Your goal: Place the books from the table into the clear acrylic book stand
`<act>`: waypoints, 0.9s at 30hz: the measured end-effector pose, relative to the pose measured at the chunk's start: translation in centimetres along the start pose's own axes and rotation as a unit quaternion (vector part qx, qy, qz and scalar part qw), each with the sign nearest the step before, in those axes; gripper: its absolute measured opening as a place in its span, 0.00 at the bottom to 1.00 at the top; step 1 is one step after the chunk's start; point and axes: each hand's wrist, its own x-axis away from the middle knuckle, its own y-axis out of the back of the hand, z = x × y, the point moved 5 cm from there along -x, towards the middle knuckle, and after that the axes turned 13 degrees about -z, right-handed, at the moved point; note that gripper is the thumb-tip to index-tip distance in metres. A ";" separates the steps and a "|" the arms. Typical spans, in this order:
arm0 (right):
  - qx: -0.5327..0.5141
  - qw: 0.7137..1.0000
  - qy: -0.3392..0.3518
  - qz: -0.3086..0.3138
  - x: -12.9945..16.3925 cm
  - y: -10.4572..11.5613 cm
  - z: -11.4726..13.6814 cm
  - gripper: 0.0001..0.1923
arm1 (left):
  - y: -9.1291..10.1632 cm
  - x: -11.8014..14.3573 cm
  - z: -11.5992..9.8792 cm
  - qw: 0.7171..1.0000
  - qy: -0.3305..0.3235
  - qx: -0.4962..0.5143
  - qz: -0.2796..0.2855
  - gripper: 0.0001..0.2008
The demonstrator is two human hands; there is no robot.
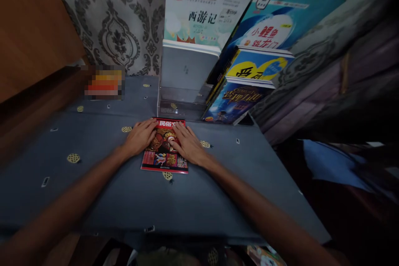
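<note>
A red book point(163, 145) is lying flat, cover up, on the worktop point(109, 183), just on the near side of a clear book stand point(183, 110); whether the two are touching is hard to tell. The likeliest trouble is the book skewing or its cover creasing, if one hand is pressing or pushing harder than the other. A strong push toward the far side could be knocking the stand and unsettling its books.

The book is looking slim, with large white Chinese characters running across its far end, partly hidden by fingers. Dark red and gold pictures are filling the middle, and small picture panels, one showing a gold character, are lining the near end.

The left hand point(140, 138) is resting over the far left edge; the right hand point(188, 145) is lying across the right side, thumb reaching inward. The grip of each is loose and flattened, clasping nothing.

Beyond, a dark blue book point(238, 99) is leaning in the stand, right; a blurred orange-red item point(104, 85) is sitting far left.
</note>
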 end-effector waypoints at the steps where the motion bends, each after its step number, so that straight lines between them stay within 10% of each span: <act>1: 0.005 1.000 -0.009 -0.004 0.5 0.0 0.1 0.37 | 0.0 0.0 0.0 1.000 -0.001 0.000 0.000 0.20; 27: 0.067 0.996 -0.041 -0.049 7.6 0.8 4.1 0.36 | 0.1 -0.1 0.7 0.996 0.064 0.050 -0.027 0.20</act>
